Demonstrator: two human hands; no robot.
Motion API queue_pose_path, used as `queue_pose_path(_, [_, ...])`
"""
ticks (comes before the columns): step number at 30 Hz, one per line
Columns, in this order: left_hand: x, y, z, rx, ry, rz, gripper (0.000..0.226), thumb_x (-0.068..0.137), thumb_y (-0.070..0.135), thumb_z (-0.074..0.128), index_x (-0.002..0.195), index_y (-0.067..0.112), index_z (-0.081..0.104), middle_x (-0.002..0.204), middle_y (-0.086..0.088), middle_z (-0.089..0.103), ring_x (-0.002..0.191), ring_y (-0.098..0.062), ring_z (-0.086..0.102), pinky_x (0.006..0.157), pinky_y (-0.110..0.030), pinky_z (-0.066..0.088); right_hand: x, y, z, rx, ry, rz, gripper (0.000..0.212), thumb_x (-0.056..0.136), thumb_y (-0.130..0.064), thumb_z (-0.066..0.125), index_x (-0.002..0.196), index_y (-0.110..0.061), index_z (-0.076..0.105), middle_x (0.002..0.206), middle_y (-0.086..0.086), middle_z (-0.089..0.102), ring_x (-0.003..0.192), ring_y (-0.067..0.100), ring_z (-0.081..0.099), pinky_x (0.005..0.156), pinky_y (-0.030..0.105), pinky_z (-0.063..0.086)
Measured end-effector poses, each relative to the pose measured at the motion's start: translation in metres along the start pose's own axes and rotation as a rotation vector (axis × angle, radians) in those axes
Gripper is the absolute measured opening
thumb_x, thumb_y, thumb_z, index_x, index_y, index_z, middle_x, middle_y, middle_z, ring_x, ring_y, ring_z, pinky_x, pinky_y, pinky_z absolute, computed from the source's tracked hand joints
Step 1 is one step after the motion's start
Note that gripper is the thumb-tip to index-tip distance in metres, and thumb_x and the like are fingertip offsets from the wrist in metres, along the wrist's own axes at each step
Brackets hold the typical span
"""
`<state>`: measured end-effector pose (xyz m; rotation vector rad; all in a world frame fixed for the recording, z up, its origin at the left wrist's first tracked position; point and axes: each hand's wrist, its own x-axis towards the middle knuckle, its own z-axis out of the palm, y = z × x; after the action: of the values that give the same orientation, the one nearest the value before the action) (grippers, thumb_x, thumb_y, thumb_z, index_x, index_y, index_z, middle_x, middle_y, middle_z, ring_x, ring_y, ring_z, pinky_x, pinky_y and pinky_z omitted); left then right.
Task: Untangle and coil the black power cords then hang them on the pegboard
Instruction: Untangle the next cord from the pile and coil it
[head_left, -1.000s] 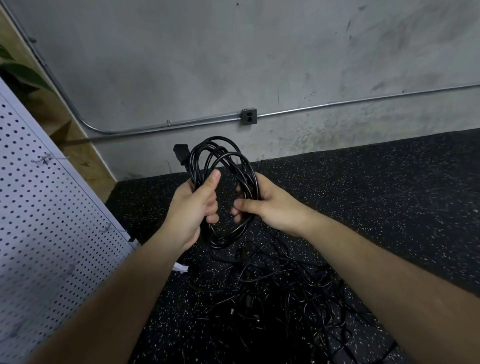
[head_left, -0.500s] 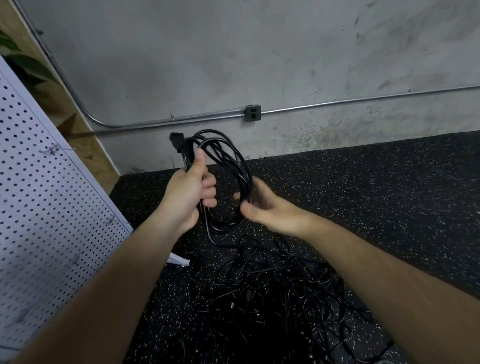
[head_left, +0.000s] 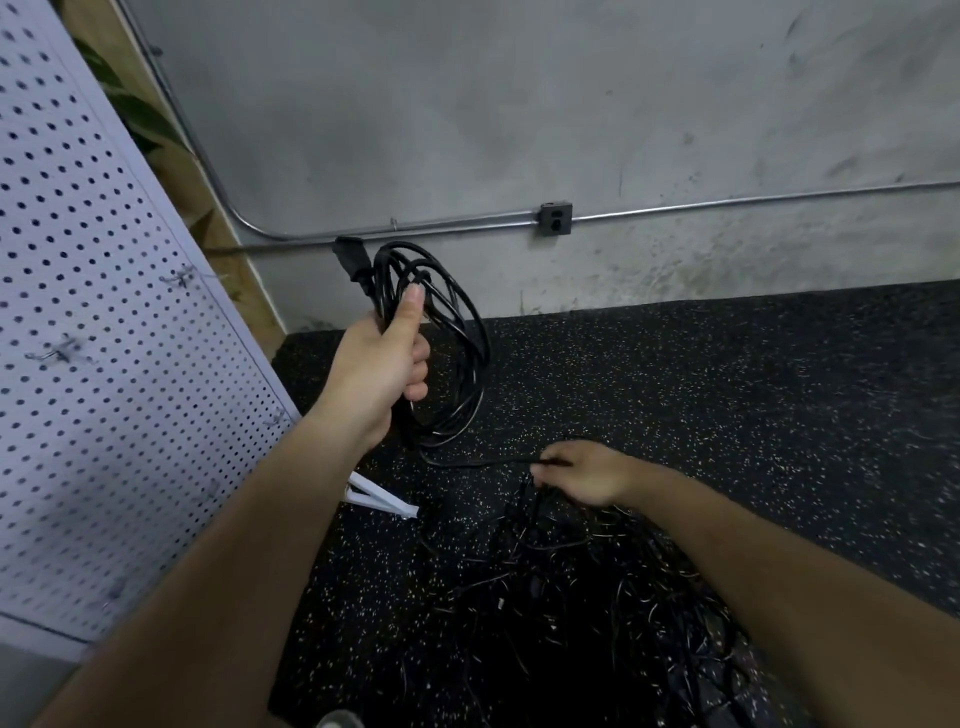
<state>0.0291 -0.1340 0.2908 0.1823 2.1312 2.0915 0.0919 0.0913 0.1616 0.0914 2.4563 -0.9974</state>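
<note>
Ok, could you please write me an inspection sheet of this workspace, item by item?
Surface: black speckled floor mat.
Job's things: coiled cord, plug at its top; pegboard at left, no cord seen on it.
Clutter: white bracket by the pegboard's base.
Grips: left hand grips the coiled cord; right hand pinches its loose tail.
Cables: tangled cords heaped on the mat.
Surroundings: grey wall, conduit, outlet, plant leaves.

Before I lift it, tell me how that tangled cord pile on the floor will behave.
The tangled pile is probably floppy: its thin strands lie limp and looped. It likely lifts as one snagging clump, since cords cross everywhere.
</note>
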Motion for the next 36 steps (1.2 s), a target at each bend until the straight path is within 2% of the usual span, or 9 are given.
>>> queue_pose_path(5, [0.007, -0.007, -0.006, 0.141, 0.024, 0.043, 0.029, 0.100, 0.048, 0.059, 0.099, 0.019, 0.056, 0.057, 0.009, 0.031, 0.049, -0.009, 0.029, 0.048, -0.026, 0.029, -0.012, -0.010, -0.043, 0.282, 0.152, -0.021, 0.020, 0.078, -0.036, 0.063, 0.073, -0.017, 0.066, 0.085, 0.001, 0.067, 0.093, 0.022, 0.060, 0.093, 0.035, 0.043])
queue_pose_path(7, [0.006, -0.008, -0.001, 0.155, -0.049, 0.062, 0.020, 0.100, 0.043, 0.061, 0.106, 0.024, 0.061, 0.060, 0.008, 0.032, 0.051, -0.010, 0.029, 0.050, -0.028, 0.028, -0.021, -0.021, -0.052, 0.345, 0.197, -0.054, 0.023, 0.069, -0.038, 0.054, 0.068, -0.015, 0.055, 0.072, 0.001, 0.057, 0.079, 0.022, 0.050, 0.081, 0.035, 0.039])
queue_pose_path(12, [0.001, -0.010, 0.010, 0.177, -0.157, 0.105, 0.014, 0.099, 0.041, 0.063, 0.104, 0.027, 0.062, 0.057, 0.014, 0.035, 0.050, -0.008, 0.031, 0.049, -0.027, 0.030, -0.036, -0.032, -0.074, 0.492, 0.056, -0.115, 0.024, 0.080, -0.038, 0.056, 0.067, -0.021, 0.049, 0.065, -0.005, 0.042, 0.065, 0.017, 0.041, 0.086, 0.046, 0.050])
queue_pose_path(16, [0.000, -0.012, 0.014, 0.152, -0.156, 0.088, 0.015, 0.098, 0.043, 0.062, 0.102, 0.028, 0.059, 0.059, 0.012, 0.037, 0.051, -0.007, 0.033, 0.053, -0.029, 0.031, -0.050, -0.040, -0.092, 0.379, 0.115, -0.017, 0.027, 0.098, -0.026, 0.060, 0.073, -0.017, 0.054, 0.055, -0.006, 0.037, 0.049, 0.014, 0.036, 0.058, 0.033, 0.046])
queue_pose_path(21, [-0.001, -0.015, 0.024, 0.029, -0.280, 0.085, 0.019, 0.091, 0.045, 0.062, 0.092, 0.027, 0.054, 0.064, 0.006, 0.039, 0.053, -0.010, 0.033, 0.056, -0.030, 0.033, -0.060, -0.055, -0.101, 0.786, 0.102, 0.183, 0.025, 0.104, -0.016, 0.043, 0.079, -0.017, 0.048, 0.046, -0.009, 0.030, 0.038, 0.010, 0.026, 0.044, 0.023, 0.031])
queue_pose_path(26, [-0.012, -0.027, 0.042, 0.236, -0.335, 0.161, 0.038, 0.094, 0.054, 0.057, 0.122, 0.029, 0.057, 0.062, 0.014, 0.054, 0.057, -0.010, 0.049, 0.069, -0.032, 0.042, -0.072, -0.070, -0.106, 1.393, -0.011, -0.010, 0.027, 0.102, -0.010, 0.025, 0.118, 0.001, 0.044, 0.091, 0.016, 0.075, 0.071, 0.024, 0.072, 0.064, 0.039, 0.064])
queue_pose_path(29, [-0.016, -0.031, 0.051, 0.282, -0.317, 0.203, 0.037, 0.100, 0.053, 0.050, 0.131, 0.033, 0.053, 0.069, 0.010, 0.062, 0.062, -0.014, 0.057, 0.073, -0.032, 0.045, -0.076, -0.080, -0.103, 1.555, -0.048, -0.212, 0.040, 0.096, 0.000, 0.028, 0.132, 0.013, 0.039, 0.122, 0.032, 0.066, 0.103, 0.038, 0.071, 0.084, 0.045, 0.062])
queue_pose_path(32, [-0.015, -0.033, 0.055, 0.358, -0.233, 0.218, 0.026, 0.097, 0.057, 0.046, 0.121, 0.047, 0.051, 0.077, 0.019, 0.062, 0.067, 0.000, 0.055, 0.074, -0.028, 0.045, -0.078, -0.087, -0.096, 1.581, -0.033, -0.318, 0.036, 0.095, 0.012, 0.034, 0.127, 0.020, 0.047, 0.125, 0.034, 0.061, 0.116, 0.043, 0.064, 0.091, 0.047, 0.058])
queue_pose_path(36, [-0.015, -0.032, 0.058, 0.267, -0.277, 0.241, 0.041, 0.093, 0.063, 0.045, 0.126, 0.040, 0.052, 0.090, 0.017, 0.073, 0.079, -0.002, 0.063, 0.073, -0.033, 0.047, -0.075, -0.095, -0.085, 1.637, 0.078, -0.380, 0.038, 0.094, 0.018, 0.041, 0.131, 0.013, 0.050, 0.099, 0.023, 0.069, 0.091, 0.033, 0.071, 0.075, 0.036, 0.064])
